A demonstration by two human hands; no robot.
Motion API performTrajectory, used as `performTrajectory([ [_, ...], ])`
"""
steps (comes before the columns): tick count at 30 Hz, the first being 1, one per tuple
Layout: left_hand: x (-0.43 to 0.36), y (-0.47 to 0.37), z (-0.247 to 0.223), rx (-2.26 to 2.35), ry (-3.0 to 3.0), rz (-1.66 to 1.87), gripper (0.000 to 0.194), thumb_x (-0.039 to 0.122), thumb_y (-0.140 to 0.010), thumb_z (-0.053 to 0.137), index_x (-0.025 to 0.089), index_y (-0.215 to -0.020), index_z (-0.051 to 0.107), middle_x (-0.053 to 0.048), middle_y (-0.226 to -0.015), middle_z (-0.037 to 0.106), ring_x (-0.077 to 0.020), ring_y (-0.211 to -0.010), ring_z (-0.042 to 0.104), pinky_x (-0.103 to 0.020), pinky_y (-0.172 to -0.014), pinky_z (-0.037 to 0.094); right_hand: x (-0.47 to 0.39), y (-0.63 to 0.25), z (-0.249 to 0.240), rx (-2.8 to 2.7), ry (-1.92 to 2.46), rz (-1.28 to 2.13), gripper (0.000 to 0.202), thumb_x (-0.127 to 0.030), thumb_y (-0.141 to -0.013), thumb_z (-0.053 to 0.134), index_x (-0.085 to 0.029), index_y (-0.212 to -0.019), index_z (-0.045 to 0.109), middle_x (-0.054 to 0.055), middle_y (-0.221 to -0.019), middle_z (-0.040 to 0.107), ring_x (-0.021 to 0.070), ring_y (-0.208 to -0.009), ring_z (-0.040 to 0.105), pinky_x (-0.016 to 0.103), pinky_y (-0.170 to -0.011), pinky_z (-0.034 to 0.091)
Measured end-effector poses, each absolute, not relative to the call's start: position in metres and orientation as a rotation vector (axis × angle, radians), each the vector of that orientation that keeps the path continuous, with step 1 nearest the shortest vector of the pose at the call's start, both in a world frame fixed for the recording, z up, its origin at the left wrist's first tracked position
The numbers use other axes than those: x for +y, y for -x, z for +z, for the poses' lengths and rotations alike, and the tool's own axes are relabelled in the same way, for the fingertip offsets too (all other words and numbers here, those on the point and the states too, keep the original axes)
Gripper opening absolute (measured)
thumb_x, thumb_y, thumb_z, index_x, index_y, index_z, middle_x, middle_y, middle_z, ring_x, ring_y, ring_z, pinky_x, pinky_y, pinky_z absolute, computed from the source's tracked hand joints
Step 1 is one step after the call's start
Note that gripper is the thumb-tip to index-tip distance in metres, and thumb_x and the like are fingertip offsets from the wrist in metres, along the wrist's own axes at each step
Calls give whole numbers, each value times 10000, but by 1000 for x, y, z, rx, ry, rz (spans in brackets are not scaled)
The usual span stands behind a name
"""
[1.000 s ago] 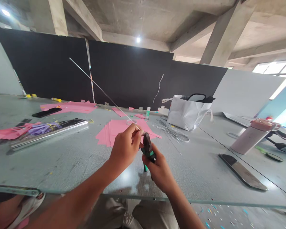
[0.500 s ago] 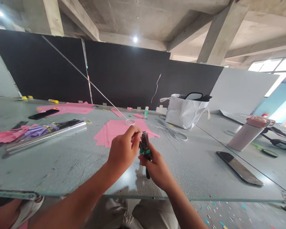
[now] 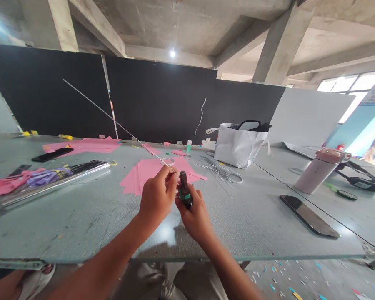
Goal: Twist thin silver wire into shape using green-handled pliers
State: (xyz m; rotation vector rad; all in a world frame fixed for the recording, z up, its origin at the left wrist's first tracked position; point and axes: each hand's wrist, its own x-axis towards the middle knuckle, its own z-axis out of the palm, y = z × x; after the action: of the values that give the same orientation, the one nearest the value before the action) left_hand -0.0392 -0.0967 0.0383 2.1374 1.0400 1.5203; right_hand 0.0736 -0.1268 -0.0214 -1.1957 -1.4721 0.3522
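Between its thumb and fingers my left hand (image 3: 158, 192) pinches a thin white wire (image 3: 118, 123), which slants up and to the left in front of the black partition. My right hand (image 3: 196, 213) is closed around pliers (image 3: 184, 189) with dark jaws and green-and-black handles. The jaws point up, right beside my left fingertips at the wire's lower end; whether they grip the wire cannot be made out. Behind my hands lie pink paper sheets (image 3: 137, 177) with a small ring of white tape or wire (image 3: 168, 161) on top.
To the right are a bundle of loose wires (image 3: 226, 173), a white bag (image 3: 239, 148), a phone (image 3: 309, 216) and a bottle (image 3: 317, 173). On the left lie a silver foil roll (image 3: 56, 185), purple paper strips (image 3: 48, 177) and a black phone (image 3: 52, 154). A glue stick (image 3: 189, 146) stands behind.
The pliers have tilted more upright and their lower handles are now tucked into my right hand. The wire's far end has dropped a little, and the view has shifted slightly.
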Motion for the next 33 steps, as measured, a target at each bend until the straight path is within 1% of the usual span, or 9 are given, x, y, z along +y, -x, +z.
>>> performTrajectory([
  [4, -96, 37, 39, 942, -2006, 1514, 207, 375, -911, 477, 204, -854, 577, -28, -815, 676, -139, -657, 667, -240, -597, 535, -116, -68, -31, -1425, 1140, 274, 294, -300, -867, 492, -216, -1146, 528, 49, -873, 645, 206, -785, 597, 343, -718, 480],
  [7, -97, 36, 43, 892, -1911, 1514, 217, 388, -885, 514, 192, -827, 589, -11, -733, 626, -109, -580, 604, -206, -528, 495, -112, -69, -34, -1429, 1152, 221, 238, -303, -890, 465, -217, -1109, 498, 25, -809, 621, 180, -697, 588, 308, -653, 460],
  [11, -102, 40, 52, 761, -1795, 1365, 252, 400, -852, 530, 183, -727, 560, 26, -608, 512, -72, -469, 458, -188, -441, 414, -112, -82, -31, -1493, 1144, 24, 209, -252, -874, 470, -215, -1079, 481, 37, -811, 614, 183, -696, 583, 303, -639, 454],
  [14, -109, 45, 61, 710, -1730, 1222, 263, 383, -821, 553, 183, -652, 528, 40, -563, 457, -63, -445, 414, -186, -422, 382, -116, -95, -26, -1558, 1126, -175, 257, -172, -818, 482, -221, -1070, 488, 50, -837, 613, 199, -743, 586, 313, -656, 462],
  [19, -118, 62, 74, 652, -1636, 928, 261, 378, -789, 605, 190, -616, 554, 56, -531, 424, -47, -397, 331, -229, -495, 470, -126, -118, -10, -1729, 1071, -491, 364, -79, -745, 470, -219, -1074, 536, 76, -857, 605, 223, -779, 553, 342, -676, 455],
  [25, -118, 79, 81, 597, -1398, 418, 262, 364, -735, 678, 178, -617, 536, 68, -526, 421, -31, -378, 284, -250, -506, 495, -123, -141, 10, -1916, 806, -817, 298, -104, -792, 503, -249, -1040, 580, 53, -838, 592, 202, -765, 526, 338, -676, 427],
  [26, -118, 79, 80, 589, -1373, 420, 268, 359, -736, 680, 173, -619, 527, 73, -525, 417, -25, -376, 289, -242, -512, 495, -121, -141, 11, -1902, 780, -835, 314, -98, -796, 508, -251, -1062, 577, 52, -843, 592, 202, -771, 527, 339, -680, 430],
  [28, -118, 75, 77, 583, -1399, 595, 273, 359, -762, 665, 165, -632, 523, 71, -539, 436, -23, -385, 338, -220, -512, 482, -119, -135, 10, -1842, 815, -780, 410, -58, -791, 493, -249, -1149, 553, 65, -896, 599, 215, -817, 534, 351, -703, 452],
  [33, -116, 56, 64, 636, -1673, 1330, 244, 371, -847, 586, 159, -726, 576, 15, -679, 584, -60, -474, 525, -194, -486, 458, -130, -98, 0, -1667, 1055, -220, 658, -9, -778, 429, -286, -1375, 431, 97, -1166, 563, 235, -1059, 536, 418, -888, 485],
])
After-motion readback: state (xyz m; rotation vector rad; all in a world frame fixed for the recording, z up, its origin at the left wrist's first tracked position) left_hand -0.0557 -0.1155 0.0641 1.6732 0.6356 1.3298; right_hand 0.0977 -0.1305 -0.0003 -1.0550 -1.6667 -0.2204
